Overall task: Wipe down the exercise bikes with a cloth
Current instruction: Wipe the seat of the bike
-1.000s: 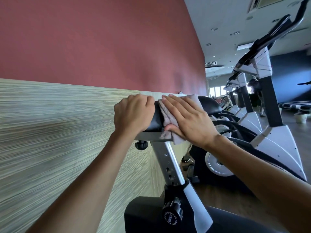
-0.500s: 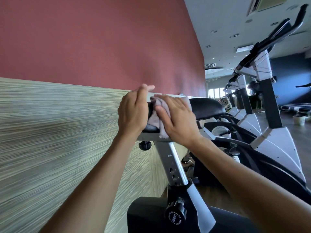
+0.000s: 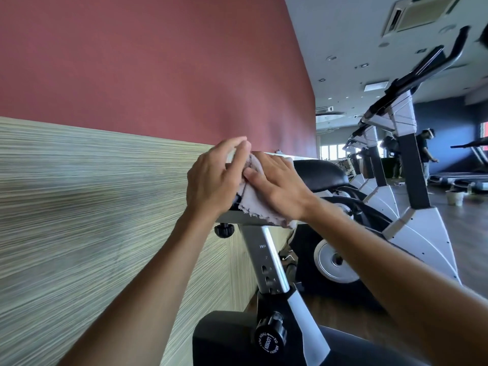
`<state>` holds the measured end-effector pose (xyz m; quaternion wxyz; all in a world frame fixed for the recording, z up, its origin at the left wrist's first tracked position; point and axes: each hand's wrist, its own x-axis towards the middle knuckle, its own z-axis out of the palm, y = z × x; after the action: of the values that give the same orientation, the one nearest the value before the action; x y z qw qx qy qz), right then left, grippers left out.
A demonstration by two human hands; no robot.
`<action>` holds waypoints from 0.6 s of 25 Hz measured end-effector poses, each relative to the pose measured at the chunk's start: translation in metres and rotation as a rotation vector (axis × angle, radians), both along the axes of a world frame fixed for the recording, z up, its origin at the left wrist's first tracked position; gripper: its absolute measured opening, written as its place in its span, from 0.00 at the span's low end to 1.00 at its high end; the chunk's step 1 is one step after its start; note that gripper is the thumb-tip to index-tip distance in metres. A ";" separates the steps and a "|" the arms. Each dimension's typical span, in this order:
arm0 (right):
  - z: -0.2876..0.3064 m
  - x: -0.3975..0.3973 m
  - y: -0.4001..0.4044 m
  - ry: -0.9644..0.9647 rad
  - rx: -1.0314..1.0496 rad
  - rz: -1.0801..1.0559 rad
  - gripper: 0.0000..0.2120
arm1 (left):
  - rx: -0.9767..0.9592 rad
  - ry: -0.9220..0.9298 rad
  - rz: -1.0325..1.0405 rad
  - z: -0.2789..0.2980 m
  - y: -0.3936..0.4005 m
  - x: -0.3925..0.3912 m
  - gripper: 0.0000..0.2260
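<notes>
Your right hand has a flat grip: its fingers lie straight and press the pale grey frayed cloth onto the black padded bike saddle, in the middle of the frame. Your left hand sits just beside it on the saddle's rear end, its fingers reaching over toward the cloth's upper fold; whether they pinch the fabric or only touch it, you cannot tell from this angle.

Nothing is clamped, so the cloth could likely slide out from under your palm if you sweep fast, and it would drop toward the silver seat post or the dark wooden floor.

Its ragged lower edge hangs over the silver rail under the saddle. That fringe could catch on the rail's corner or on the small black knob below your left wrist and bunch up.

With both hands crowded at one end, you may miss the saddle's nose, which sits bare right of centre.

Leaning hard on the saddle could shift it if the black adjuster knob, low in the frame, is loose.
</notes>
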<state>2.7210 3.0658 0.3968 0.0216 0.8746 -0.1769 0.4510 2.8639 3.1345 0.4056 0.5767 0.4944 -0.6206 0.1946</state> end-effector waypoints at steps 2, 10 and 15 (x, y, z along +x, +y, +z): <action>0.018 -0.028 0.002 0.100 0.321 0.228 0.22 | 0.112 -0.177 0.201 0.001 0.001 -0.003 0.25; -0.002 -0.071 -0.042 0.171 -0.155 -0.577 0.26 | 0.232 -0.557 0.459 0.018 0.008 -0.058 0.16; -0.001 -0.070 -0.042 0.118 -0.123 -0.545 0.25 | 0.341 -0.647 0.687 0.006 -0.004 -0.089 0.14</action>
<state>2.6506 3.0242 0.3957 0.2054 0.8165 -0.3764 0.3866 2.7748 3.1307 0.4119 0.1682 0.6718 -0.5920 0.4122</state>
